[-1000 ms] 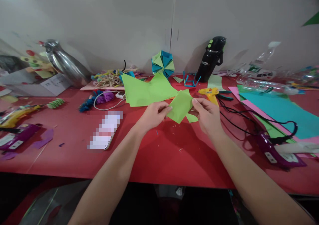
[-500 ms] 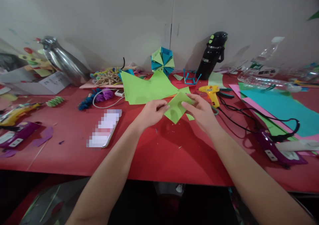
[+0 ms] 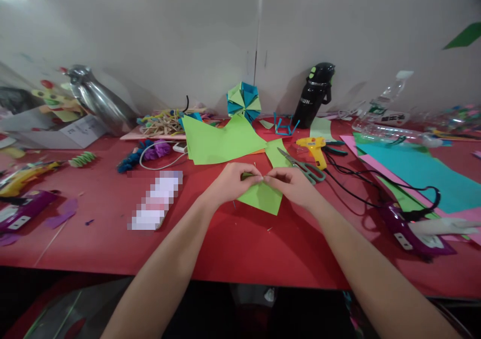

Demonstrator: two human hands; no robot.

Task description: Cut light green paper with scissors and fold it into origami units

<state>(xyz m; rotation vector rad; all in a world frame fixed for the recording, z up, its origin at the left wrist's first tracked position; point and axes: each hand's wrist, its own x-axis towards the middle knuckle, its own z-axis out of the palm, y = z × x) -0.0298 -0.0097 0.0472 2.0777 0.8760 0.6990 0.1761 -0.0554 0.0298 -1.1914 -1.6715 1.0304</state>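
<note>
Between my hands, low over the red table, is a small piece of light green paper (image 3: 262, 200). My left hand (image 3: 233, 181) pinches its far edge with thumb and forefinger. My right hand (image 3: 291, 184) pinches the same edge, its fingertips almost meeting the left ones. The far part of the paper is hidden behind my fingers. Just beyond my right hand, scissors (image 3: 308, 171) with grey-green handles lie partly on a green paper strip (image 3: 277, 153). A large green sheet (image 3: 221, 139) with cut edges lies behind my left hand.
A yellow glue gun (image 3: 315, 148) with a black cord lies right of the scissors. A phone (image 3: 160, 199) is at the left. Along the wall stand a paper ball (image 3: 243, 101), a black bottle (image 3: 313, 94) and a steel jug (image 3: 101, 98). Coloured sheets (image 3: 424, 166) and a purple power strip (image 3: 408, 231) lie right.
The green paper has turned from a diamond position and come lower, and my hands have drawn together at its far edge. The scissors now show beyond my right hand. The view has tilted up slightly.
</note>
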